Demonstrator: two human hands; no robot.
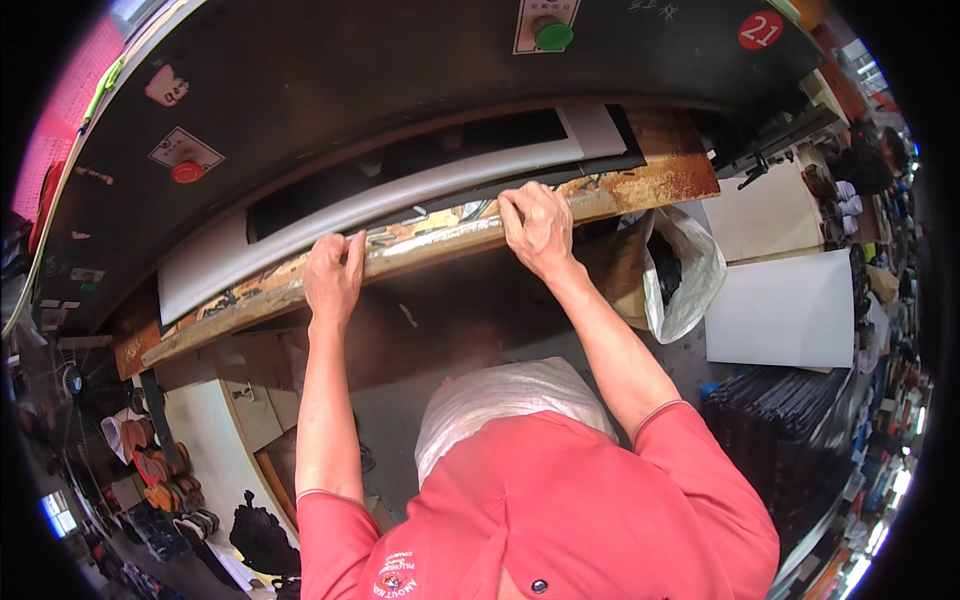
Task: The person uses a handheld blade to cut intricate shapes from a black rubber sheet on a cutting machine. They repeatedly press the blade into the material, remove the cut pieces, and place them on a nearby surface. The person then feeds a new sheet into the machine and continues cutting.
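Note:
My left hand (335,275) is closed at the front edge of a long, worn wooden board (440,246), its fingers curled over the top. Farther right along the same edge, my right hand (538,228) is also closed, thumb and fingers bent round the rim. On the board, beyond my hands, lies a pale grey sheet (400,195) with black material (420,160) showing inside and behind it. Small dark scraps and cut marks dot the board's surface between the sheet and its front edge. The fingertips of both hands are partly hidden.
Above the board hangs a dark machine beam (360,80) with a green button (553,35) and a red button (185,172). A white sack (690,275) stands open below the right end. White sheets (780,310) and a black stack (775,405) are at right; a cabinet (215,425) at left.

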